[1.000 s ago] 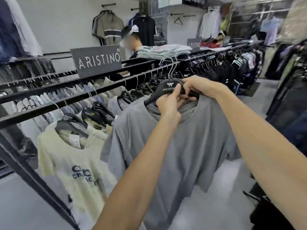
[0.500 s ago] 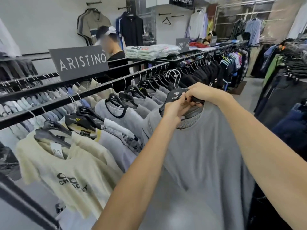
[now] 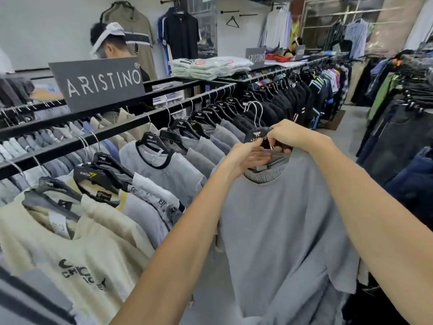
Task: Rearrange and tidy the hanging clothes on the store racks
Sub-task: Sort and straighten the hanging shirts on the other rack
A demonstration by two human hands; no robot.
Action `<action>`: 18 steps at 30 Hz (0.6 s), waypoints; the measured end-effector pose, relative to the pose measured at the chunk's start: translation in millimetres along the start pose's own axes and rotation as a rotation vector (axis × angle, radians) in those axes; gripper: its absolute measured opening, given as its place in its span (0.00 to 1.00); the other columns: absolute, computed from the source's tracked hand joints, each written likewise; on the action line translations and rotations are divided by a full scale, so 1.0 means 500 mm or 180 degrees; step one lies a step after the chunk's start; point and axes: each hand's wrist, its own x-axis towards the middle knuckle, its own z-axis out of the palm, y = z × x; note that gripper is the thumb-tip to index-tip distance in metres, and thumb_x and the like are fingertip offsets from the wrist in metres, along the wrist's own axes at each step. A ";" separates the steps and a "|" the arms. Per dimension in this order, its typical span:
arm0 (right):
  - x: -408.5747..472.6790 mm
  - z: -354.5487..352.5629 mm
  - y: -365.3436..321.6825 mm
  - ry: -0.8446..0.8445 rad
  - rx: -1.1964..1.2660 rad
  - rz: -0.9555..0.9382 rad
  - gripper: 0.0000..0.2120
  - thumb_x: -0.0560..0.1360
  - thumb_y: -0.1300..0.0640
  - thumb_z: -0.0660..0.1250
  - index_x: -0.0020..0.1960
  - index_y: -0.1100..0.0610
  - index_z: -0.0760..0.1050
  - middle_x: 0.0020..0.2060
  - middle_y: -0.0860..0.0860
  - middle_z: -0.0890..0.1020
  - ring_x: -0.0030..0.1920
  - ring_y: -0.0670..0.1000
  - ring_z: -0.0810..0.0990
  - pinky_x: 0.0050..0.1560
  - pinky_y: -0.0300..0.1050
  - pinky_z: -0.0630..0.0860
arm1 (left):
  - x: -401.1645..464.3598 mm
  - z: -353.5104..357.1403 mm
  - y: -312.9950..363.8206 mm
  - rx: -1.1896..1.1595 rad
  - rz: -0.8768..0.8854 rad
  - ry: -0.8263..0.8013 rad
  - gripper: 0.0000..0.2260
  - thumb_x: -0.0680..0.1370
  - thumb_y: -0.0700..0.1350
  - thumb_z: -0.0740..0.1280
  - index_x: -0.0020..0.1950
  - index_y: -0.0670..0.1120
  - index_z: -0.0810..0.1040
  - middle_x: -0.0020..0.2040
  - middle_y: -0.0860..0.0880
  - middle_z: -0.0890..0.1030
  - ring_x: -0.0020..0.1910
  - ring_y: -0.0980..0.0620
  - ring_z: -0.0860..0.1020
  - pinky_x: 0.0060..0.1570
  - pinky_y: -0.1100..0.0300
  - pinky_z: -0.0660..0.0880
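Observation:
A grey T-shirt point(image 3: 281, 226) hangs from a black Aristino hanger point(image 3: 255, 136) that I hold out in front of the rack, its metal hook off the rail. My right hand point(image 3: 293, 134) grips the top of the hanger. My left hand point(image 3: 243, 158) pinches the shirt's collar and a small tag at the neck. The black rack rail point(image 3: 131, 127) runs from lower left to upper right, packed with grey, cream and black shirts on hangers. A cream printed T-shirt point(image 3: 77, 254) hangs nearest at the left.
An Aristino sign point(image 3: 98, 83) stands on the rack top. Folded shirts point(image 3: 210, 65) are stacked behind it. A person point(image 3: 110, 43) stands beyond the rack. Dark trousers point(image 3: 403, 137) fill a second rack at right, with a grey floor aisle point(image 3: 346, 127) between.
The view has swung right along the rack. The grey shirt on its hanger has moved right with my hands, and my left hand now pinches the collar tag.

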 end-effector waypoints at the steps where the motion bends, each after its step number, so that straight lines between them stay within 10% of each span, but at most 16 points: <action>1: 0.003 0.001 0.005 0.0008 -0.0006 0.0017 0.05 0.68 0.68 0.59 0.36 0.63 0.71 0.26 0.59 0.73 0.21 0.53 0.67 0.23 0.39 0.64 | 0.004 -0.001 -0.002 0.0035 -0.0004 -0.0054 0.20 0.80 0.47 0.66 0.61 0.30 0.73 0.50 0.35 0.82 0.50 0.42 0.83 0.53 0.52 0.81; 18: 0.058 0.018 0.028 0.0072 -0.0285 0.0224 0.04 0.64 0.63 0.61 0.34 0.58 0.74 0.22 0.53 0.74 0.21 0.50 0.69 0.26 0.40 0.68 | 0.058 -0.063 -0.024 0.1480 0.0131 0.0198 0.09 0.78 0.37 0.64 0.52 0.34 0.81 0.46 0.36 0.83 0.38 0.44 0.82 0.49 0.53 0.81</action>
